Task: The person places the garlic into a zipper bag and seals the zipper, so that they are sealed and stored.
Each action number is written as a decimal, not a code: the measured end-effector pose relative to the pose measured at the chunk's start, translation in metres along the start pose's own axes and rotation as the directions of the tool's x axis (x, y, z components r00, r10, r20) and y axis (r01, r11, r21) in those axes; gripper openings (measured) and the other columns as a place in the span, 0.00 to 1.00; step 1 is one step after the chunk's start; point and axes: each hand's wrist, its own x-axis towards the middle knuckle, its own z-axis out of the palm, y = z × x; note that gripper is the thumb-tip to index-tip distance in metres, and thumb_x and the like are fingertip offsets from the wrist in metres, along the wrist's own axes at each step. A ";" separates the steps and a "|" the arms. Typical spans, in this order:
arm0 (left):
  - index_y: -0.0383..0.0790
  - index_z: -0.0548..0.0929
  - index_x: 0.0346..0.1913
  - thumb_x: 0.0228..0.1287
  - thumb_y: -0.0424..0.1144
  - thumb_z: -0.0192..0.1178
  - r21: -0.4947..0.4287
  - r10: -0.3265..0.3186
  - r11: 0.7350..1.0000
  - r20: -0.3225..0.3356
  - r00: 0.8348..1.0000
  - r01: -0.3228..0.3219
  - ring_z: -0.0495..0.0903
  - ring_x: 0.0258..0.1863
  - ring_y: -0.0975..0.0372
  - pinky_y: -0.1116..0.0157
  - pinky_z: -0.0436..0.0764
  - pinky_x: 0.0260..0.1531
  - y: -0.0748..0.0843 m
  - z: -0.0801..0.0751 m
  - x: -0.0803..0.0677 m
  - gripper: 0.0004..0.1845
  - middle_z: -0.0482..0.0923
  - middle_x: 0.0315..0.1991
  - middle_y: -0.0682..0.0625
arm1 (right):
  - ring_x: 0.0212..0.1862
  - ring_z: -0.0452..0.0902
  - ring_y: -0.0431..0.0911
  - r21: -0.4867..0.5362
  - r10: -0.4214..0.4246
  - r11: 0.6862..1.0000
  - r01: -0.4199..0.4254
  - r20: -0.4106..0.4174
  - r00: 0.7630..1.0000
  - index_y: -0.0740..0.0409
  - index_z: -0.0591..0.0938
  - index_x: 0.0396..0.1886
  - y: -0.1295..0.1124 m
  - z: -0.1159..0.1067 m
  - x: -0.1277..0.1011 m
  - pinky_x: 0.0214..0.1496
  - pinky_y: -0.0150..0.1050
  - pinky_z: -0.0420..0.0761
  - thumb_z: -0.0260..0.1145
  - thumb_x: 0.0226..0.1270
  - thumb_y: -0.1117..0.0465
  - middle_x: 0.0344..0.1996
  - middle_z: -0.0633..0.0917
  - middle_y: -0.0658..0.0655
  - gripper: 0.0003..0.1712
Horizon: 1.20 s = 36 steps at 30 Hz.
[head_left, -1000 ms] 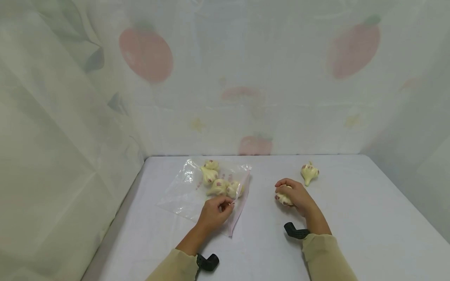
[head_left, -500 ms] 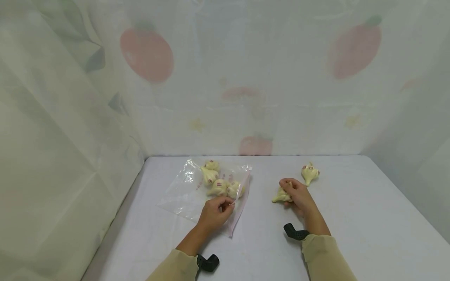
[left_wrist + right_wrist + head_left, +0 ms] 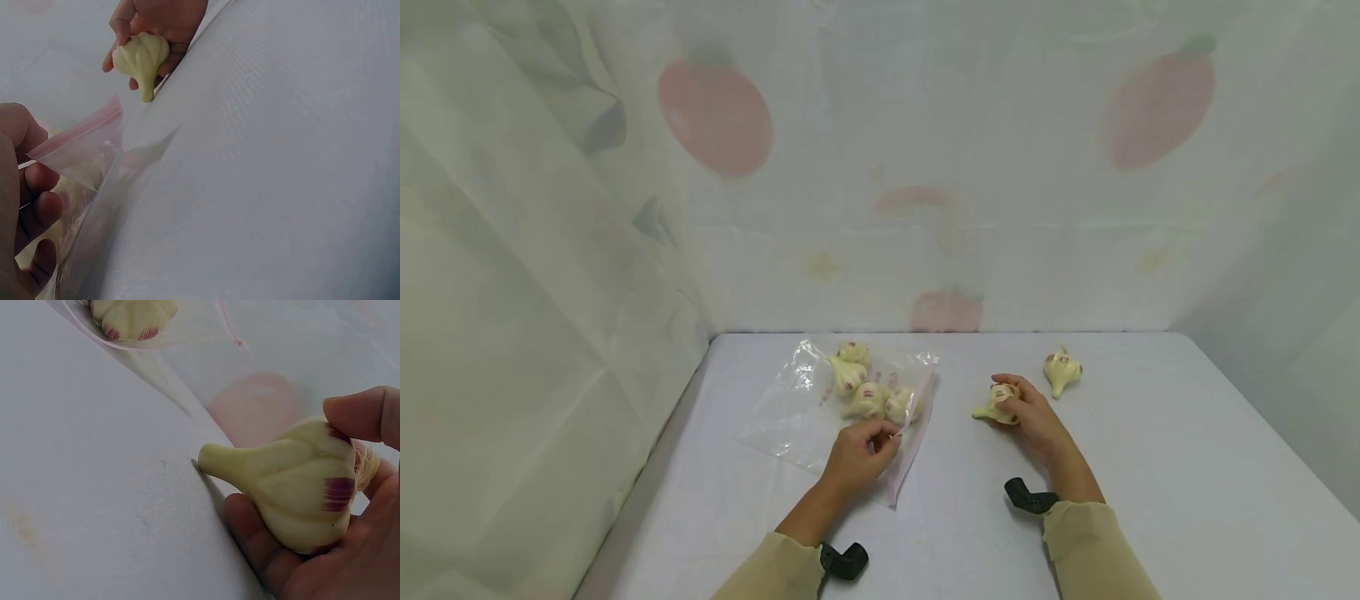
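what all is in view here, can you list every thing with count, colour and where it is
bulbs in the bag: 4 visible, cream with purple-red marks, seen through clear plastic
held bulb: 1, cream with purple marks, in the right hand
loose bulb: 1, cream with purple-red marks, on the table beyond the right hand
clear bag: 1, transparent with pink edge, table's left half
table: 1, white, under everything
hanging cloth: pieces uncertain, pale with faded red prints, behind and beside the table
black wrist devices: 2, one per wrist
sleeves: 2, beige, on the forearms
left hand: 1, pinching the bag's edge
right hand: 1, holding the bulb
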 end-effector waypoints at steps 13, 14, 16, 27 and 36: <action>0.45 0.85 0.31 0.55 0.29 0.67 -0.007 0.019 1.000 -0.002 1.000 -0.019 0.71 0.22 0.71 0.72 0.74 0.24 0.000 0.000 0.000 0.06 0.75 0.21 0.59 | 0.44 0.68 0.43 -0.200 -0.023 0.980 0.014 -0.043 0.999 0.49 0.67 0.73 -0.002 0.007 -0.003 0.43 0.33 0.77 0.60 0.73 0.53 0.49 0.69 0.55 0.30; 0.45 0.85 0.31 0.55 0.29 0.67 -0.009 0.024 1.000 -0.005 1.000 -0.025 0.71 0.22 0.71 0.72 0.74 0.24 -0.001 0.000 0.000 0.06 0.75 0.21 0.59 | 0.43 0.67 0.43 -0.208 -0.023 0.978 0.013 -0.047 0.999 0.48 0.68 0.73 -0.002 0.007 -0.004 0.42 0.33 0.76 0.60 0.73 0.53 0.47 0.69 0.54 0.30; 0.45 0.85 0.31 0.55 0.29 0.67 -0.009 0.032 0.999 -0.009 0.999 -0.032 0.71 0.22 0.71 0.73 0.74 0.23 -0.002 0.000 -0.001 0.06 0.75 0.21 0.59 | 0.40 0.68 0.43 -0.224 -0.026 0.975 0.012 -0.056 0.998 0.46 0.70 0.71 -0.002 0.007 -0.004 0.40 0.34 0.76 0.61 0.73 0.53 0.43 0.69 0.54 0.28; 0.45 0.85 0.31 0.55 0.30 0.67 0.010 0.052 0.999 -0.025 0.998 -0.052 0.71 0.22 0.71 0.73 0.74 0.23 -0.002 0.000 -0.001 0.05 0.75 0.21 0.59 | 0.56 0.73 0.48 -0.308 -0.067 0.949 0.062 -0.006 0.998 0.50 0.67 0.73 -0.006 0.013 -0.004 0.44 0.33 0.78 0.69 0.66 0.52 0.70 0.66 0.61 0.37; 0.43 0.84 0.32 0.56 0.31 0.66 0.090 0.160 0.984 -0.060 0.985 -0.154 0.72 0.23 0.70 0.76 0.73 0.24 -0.004 0.004 0.001 0.03 0.75 0.22 0.59 | 0.50 0.79 0.43 -0.191 -0.156 0.968 0.164 0.053 0.986 0.58 0.71 0.67 -0.012 0.050 -0.005 0.45 0.37 0.83 0.73 0.60 0.58 0.58 0.72 0.62 0.36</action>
